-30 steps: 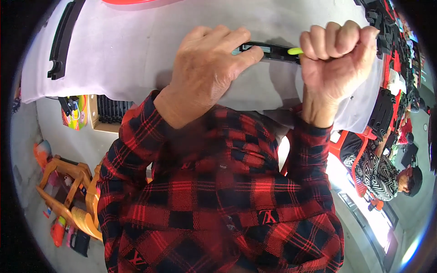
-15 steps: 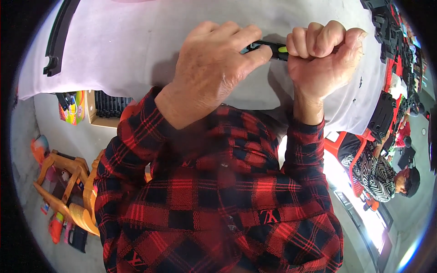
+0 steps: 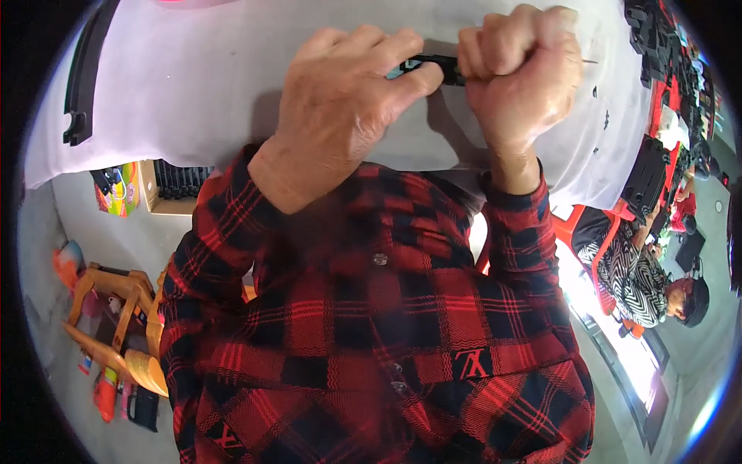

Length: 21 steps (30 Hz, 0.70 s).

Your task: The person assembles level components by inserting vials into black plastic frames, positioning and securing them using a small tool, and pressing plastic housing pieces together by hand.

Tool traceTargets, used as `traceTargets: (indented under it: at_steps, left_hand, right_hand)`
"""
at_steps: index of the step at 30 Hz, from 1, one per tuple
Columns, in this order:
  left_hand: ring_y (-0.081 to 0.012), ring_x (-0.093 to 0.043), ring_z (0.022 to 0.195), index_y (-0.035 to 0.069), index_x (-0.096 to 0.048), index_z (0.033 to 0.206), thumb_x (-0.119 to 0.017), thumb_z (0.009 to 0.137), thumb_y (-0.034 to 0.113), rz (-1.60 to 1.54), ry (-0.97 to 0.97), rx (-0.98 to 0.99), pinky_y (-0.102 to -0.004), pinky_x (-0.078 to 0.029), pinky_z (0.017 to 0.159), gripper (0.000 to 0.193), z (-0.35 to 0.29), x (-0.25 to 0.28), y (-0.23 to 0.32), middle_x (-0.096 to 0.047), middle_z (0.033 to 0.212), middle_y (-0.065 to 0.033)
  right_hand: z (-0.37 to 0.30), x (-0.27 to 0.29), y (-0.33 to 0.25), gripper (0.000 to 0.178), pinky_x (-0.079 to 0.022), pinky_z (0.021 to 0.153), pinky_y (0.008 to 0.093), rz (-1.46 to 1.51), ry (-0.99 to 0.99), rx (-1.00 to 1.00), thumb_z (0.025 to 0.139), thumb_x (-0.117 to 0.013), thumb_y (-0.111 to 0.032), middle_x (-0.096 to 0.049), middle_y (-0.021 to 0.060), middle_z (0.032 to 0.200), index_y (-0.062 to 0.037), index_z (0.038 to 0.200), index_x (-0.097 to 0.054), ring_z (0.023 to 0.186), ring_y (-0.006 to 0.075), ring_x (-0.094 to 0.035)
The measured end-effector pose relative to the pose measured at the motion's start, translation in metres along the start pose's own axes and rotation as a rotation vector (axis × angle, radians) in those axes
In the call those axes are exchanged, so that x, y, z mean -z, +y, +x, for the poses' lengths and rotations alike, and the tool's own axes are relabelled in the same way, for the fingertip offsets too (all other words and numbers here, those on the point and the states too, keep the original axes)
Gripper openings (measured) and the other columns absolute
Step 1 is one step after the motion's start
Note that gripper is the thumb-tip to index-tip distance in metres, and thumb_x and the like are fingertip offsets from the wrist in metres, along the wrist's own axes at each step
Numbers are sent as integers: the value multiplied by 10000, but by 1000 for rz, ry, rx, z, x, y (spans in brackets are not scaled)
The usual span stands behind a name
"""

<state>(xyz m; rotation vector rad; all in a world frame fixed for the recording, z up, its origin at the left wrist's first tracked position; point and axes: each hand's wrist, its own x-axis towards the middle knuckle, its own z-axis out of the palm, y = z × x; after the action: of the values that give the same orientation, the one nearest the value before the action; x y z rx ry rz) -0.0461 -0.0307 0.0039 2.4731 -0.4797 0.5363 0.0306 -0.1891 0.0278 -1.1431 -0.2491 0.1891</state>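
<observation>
My left hand [image 3: 340,104] is closed on a narrow black plastic part [image 3: 450,68], thumb along its near side and fingers over the far side. A small pale blue-grey patch shows on the part by the fingertips. Its right end runs up to my right hand [image 3: 522,77], which is curled into a fist, knuckles up. What sits inside that fist is hidden. A thin dark line shows just right of the fist. Both hands are above a table [image 3: 209,93] covered in pale cloth.
A long black strip with a notched end [image 3: 81,100] lies at the table's far left. Black parts [image 3: 649,42] crowd the right edge. Below left are a box of black pieces [image 3: 182,182] and a wooden chair [image 3: 116,309]. A person in a patterned top [image 3: 634,278] sits at right.
Both hands and the black part have shifted up and left in the picture. My right fist has turned, and a yellow-green end that showed beside it is now out of sight.
</observation>
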Motion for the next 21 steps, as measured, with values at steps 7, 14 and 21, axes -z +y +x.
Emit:
traceTargets:
  at_steps: [7, 14, 21]
  left_hand:
    - [-172, -615, 888, 184, -736, 988, -628, 747, 94, 72, 30, -70, -332, -448, 750, 279, 5, -1, -5, -633, 997, 29]
    - [-175, -605, 846, 178, -743, 1004, -629, 754, 85, 44, 97, -92, -340, -447, 722, 290, 3, -9, -5, -622, 981, 22]
    - [-168, -596, 815, 177, -748, 975, -647, 755, 96, 76, 84, -80, -337, -430, 694, 255, 1, -11, -5, -621, 968, 30]
  right_hand:
    - [4, -13, 5, 523, -253, 468, 284, -260, -25, 147, 1096, -406, -241, -383, 12, 530, -56, 608, -424, 486, 91, -305]
    - [6, -3, 3, 539, -318, 467, 270, -276, 4, 62, 1104, -360, -332, -411, 14, 535, -78, 637, -447, 472, 107, -377]
    - [12, 8, -13, 447, -347, 539, 252, -40, -60, -31, 1101, -402, -358, -383, -13, 610, -42, 813, -533, 547, 104, -383]
